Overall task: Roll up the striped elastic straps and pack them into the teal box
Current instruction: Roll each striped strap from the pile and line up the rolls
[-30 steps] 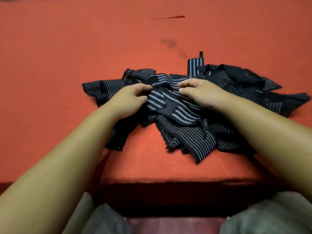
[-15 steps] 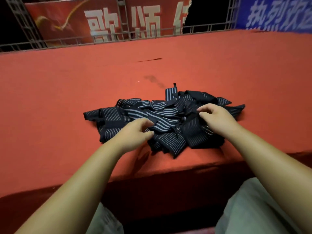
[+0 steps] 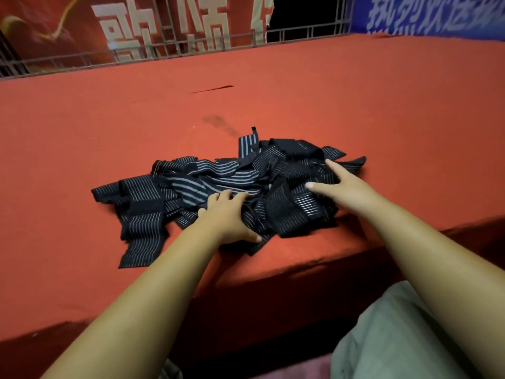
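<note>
The left hand (image 3: 228,218) lies flat with fingers spread on the near side of a tangled pile of striped straps (image 3: 207,181), gripping nothing. The right hand (image 3: 345,181), fingers straight and wide, presses the pile's right side. The straps lie unrolled beneath and between both hands, near the front edge of a red carpeted platform (image 3: 355,105). A metal railing (image 3: 191,49) stands far beyond the hands.

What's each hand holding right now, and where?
Nothing is held: left hand and right hand rest open on the strap pile, fingers spread.

left hand (image 3: 226,217), right hand (image 3: 341,181) flattened onto straps (image 3: 207,176)
</note>
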`<state>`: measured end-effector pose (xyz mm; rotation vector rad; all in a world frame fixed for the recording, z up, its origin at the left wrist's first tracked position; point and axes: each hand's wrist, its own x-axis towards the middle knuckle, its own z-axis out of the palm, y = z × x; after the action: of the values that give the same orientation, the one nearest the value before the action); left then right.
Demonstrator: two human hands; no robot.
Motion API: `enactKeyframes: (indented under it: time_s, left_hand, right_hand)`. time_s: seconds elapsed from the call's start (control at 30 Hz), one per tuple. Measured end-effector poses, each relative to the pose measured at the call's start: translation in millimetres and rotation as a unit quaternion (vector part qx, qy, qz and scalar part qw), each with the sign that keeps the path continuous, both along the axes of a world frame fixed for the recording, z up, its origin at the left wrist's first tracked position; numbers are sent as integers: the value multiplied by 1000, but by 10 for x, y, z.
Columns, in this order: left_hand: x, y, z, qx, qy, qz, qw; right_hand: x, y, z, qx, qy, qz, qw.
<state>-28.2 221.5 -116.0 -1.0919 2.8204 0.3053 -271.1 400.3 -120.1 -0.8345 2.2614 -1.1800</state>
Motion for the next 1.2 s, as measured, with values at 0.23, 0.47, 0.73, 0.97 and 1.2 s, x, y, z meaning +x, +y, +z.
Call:
enactKeyframes:
  time_s: [0.23, 0.47, 0.73, 0.97, 1.2]
  left_hand:
    - [-23, -168, -249, -44, 111, -20, 993]
    - [108, -431, -97, -35, 267, 62, 961]
    - [628, -937, 588, -36, 386, 156, 909]
    - [1162, -1243, 927, -12, 459, 221, 860]
    - [1704, -1447, 1032, -12, 490, 278, 826]
  right_hand:
    - [78, -404, -294, 2, -48, 77, 996]
    - [441, -831, -79, -89, -20, 80, 993]
    - [695, -1406, 592, -156, 16, 101, 982]
    - [1129, -2035, 1129, -151, 55, 158, 974]
    - [1591, -2499, 1291, -163, 41, 196, 966]
